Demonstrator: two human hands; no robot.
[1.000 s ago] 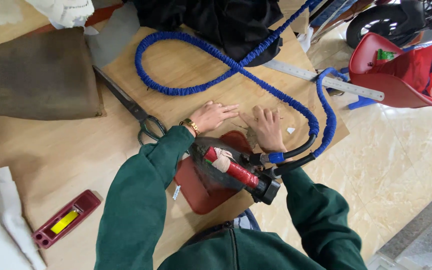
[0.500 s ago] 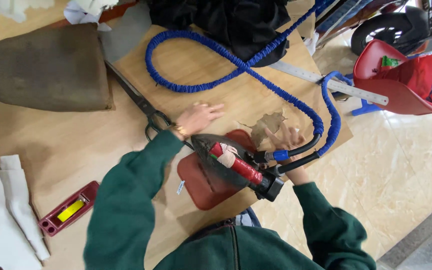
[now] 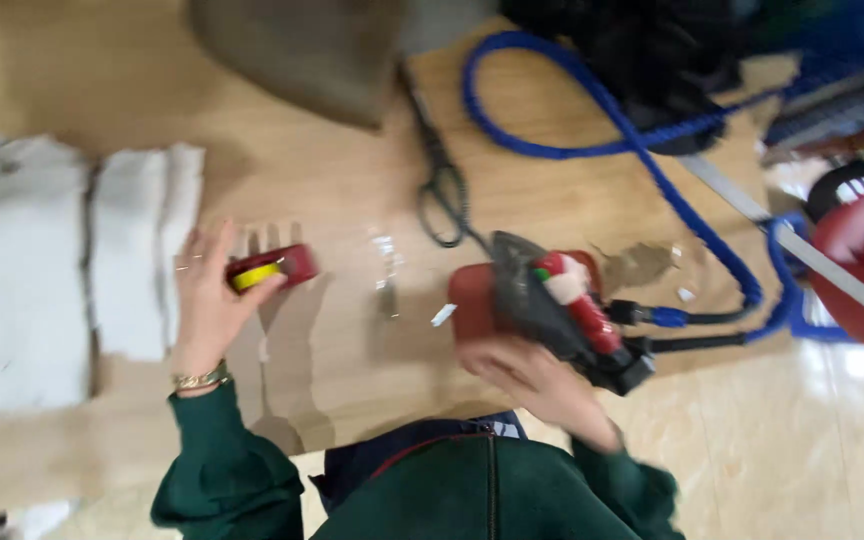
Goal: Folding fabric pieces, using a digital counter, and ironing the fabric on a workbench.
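Head view: left hand (image 3: pixel 210 300) grips a small red case with a yellow panel (image 3: pixel 270 269) on the wooden table (image 3: pixel 332 200), beside folded white cloths (image 3: pixel 82 270). Right hand (image 3: pixel 532 375) rests at the red-and-black iron (image 3: pixel 552 305); blurred, grip cannot be told. Scissors (image 3: pixel 442 190) and blue cord (image 3: pixel 612 120) lie beyond.

There is one view only, from a camera on the person's head. It looks almost straight down at the wooden table (image 3: pixel 352 330) from close above, with the person's green sleeves (image 3: pixel 232 470) at the bottom edge. The picture is blurry. No second view shares the scene.
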